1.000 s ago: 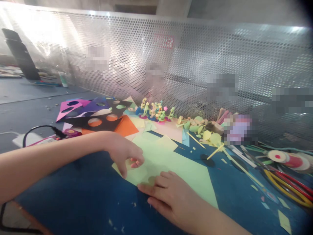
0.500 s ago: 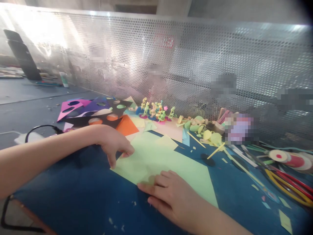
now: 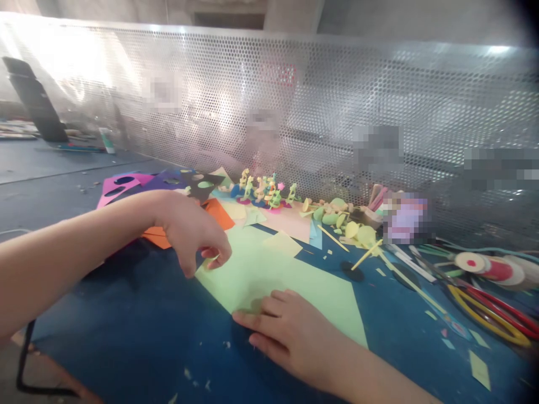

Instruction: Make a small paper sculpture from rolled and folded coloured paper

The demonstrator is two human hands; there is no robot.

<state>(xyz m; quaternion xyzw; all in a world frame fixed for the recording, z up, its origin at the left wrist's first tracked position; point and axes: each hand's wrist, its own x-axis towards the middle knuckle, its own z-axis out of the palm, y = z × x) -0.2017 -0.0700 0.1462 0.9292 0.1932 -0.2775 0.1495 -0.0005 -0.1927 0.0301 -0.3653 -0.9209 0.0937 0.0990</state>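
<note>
A large light-green paper sheet (image 3: pixel 311 283) lies on the dark blue tabletop in front of me. At its left end, my left hand (image 3: pixel 197 235) is bent down with curled fingers and the thumb at the sheet's corner. That corner looks raised, and the fingers appear closed on it, though the grip is partly hidden. My right hand (image 3: pixel 290 336) rests over the sheet's near edge with fingers stretched out, the index fingertip touching the edge. A smaller pale-yellow paper piece (image 3: pixel 284 245) overlaps the sheet's far side.
Small colourful paper figures (image 3: pixel 269 193) stand along the perforated metal screen (image 3: pixel 320 112). Orange paper (image 3: pixel 219 212) and purple cut paper (image 3: pixel 162 182) lie to the left. On the right are scissors with yellow and red handles (image 3: pixel 490 317), a thread spool (image 3: pixel 490 266) and paper scraps (image 3: pixel 479 370).
My left hand has moved slightly up and right, and the sheet's left corner has come with it. My right hand stays on the near edge. The view has shifted a little.
</note>
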